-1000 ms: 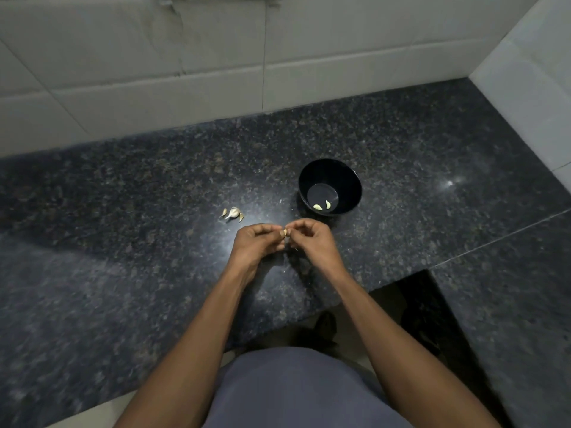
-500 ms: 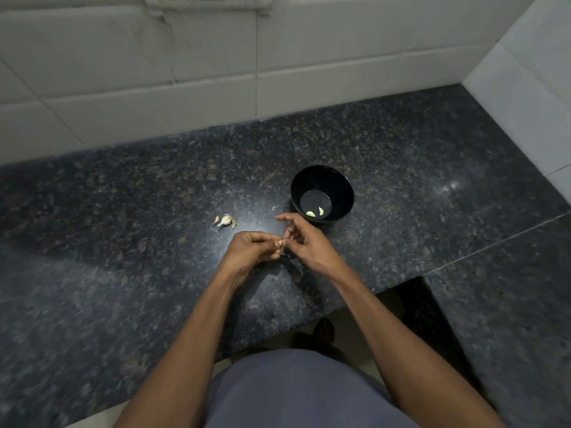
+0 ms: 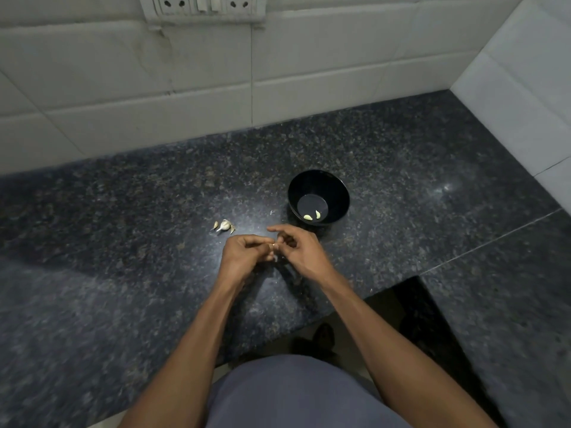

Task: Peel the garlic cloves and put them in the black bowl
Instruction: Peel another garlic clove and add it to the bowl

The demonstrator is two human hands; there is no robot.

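Observation:
My left hand (image 3: 244, 257) and my right hand (image 3: 301, 253) meet above the dark granite counter (image 3: 123, 242), both pinching one small garlic clove (image 3: 274, 244) between their fingertips. Most of the clove is hidden by my fingers. My right index finger sticks out to the left above it. The black bowl (image 3: 336, 193) stands just behind my right hand, with two peeled cloves (image 3: 311, 215) on its bottom. A small pile of unpeeled garlic cloves (image 3: 224, 225) lies on the counter to the left of the bowl, behind my left hand.
A white tiled wall (image 3: 278, 88) runs along the back and the right side of the counter. A socket plate (image 3: 200, 7) sits on the wall at the top. The counter's front edge has a cut-out at the lower right.
My right hand's fingers have spread, the index finger now pointing out over the clove. The camera has tilted up, so the hands and bowl sit lower in view.

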